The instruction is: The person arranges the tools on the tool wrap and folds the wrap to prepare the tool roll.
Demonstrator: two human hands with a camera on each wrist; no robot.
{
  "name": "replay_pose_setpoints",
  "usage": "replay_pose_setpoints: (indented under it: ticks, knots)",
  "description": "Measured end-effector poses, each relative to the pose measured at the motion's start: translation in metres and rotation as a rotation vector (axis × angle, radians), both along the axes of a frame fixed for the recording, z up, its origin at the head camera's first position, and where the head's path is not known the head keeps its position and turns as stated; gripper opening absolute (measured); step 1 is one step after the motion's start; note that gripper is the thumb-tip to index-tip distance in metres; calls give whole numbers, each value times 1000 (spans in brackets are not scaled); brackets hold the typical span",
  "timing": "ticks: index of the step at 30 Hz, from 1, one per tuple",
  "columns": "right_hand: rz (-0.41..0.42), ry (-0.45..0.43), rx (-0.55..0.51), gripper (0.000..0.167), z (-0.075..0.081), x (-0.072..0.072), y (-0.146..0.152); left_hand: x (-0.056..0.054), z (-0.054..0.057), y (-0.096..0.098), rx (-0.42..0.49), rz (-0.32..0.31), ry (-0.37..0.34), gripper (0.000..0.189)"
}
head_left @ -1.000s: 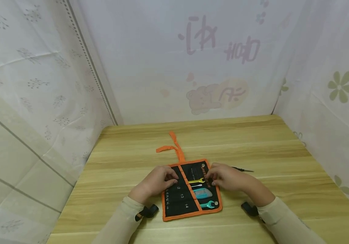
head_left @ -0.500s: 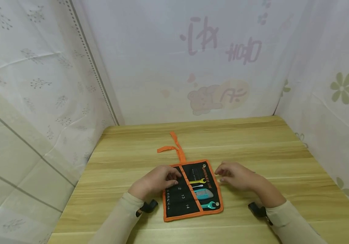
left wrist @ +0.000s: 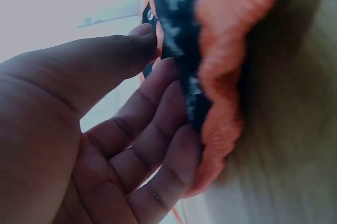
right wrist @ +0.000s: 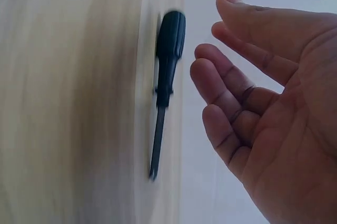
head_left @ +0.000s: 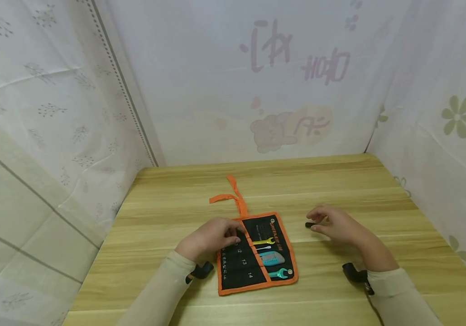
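A black tool pouch (head_left: 233,283) with orange edging lies unrolled on the wooden table. In its pockets sit a yellow open-end wrench (head_left: 264,241), a turquoise utility knife (head_left: 271,258), a teal wrench (head_left: 278,274) and a thin silver-tipped tool (head_left: 263,248). My left hand (head_left: 216,237) rests on the pouch's left side, fingertips touching the black cloth (left wrist: 181,29). To the right of the pouch, my right hand (head_left: 338,225) hovers beside a black-handled screwdriver (right wrist: 171,45). The right wrist view shows a gap between its loosely bent fingers and the handle.
Two orange tie straps (head_left: 237,199) stretch from the pouch toward the back of the table (head_left: 318,181). Patterned white cloth (head_left: 216,90) hangs behind and along both sides.
My right hand has moved away from the pouch's right edge, rightward to the screwdriver. The left hand has shifted slightly up and right on the pouch.
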State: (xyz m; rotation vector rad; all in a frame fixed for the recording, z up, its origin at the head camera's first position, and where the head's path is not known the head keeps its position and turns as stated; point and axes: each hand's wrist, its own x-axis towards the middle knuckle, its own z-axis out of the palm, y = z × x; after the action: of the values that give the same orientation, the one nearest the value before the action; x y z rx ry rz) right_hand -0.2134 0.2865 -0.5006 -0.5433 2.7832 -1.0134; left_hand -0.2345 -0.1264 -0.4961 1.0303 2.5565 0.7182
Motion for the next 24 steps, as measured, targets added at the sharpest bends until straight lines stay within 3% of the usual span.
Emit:
replay_pose_setpoints:
  ticks: [9,16,24]
  knots:
    - [-19,13,13,31,-2,1,26,0,-8,5,-5,23,74,28]
    - [-27,-30,11,34,-8,-2,39,0,-11,7,-9,17,135,24]
    - [-30,-30,-1,23,-13,-2,42,2,-13,6,3,10,157,18]
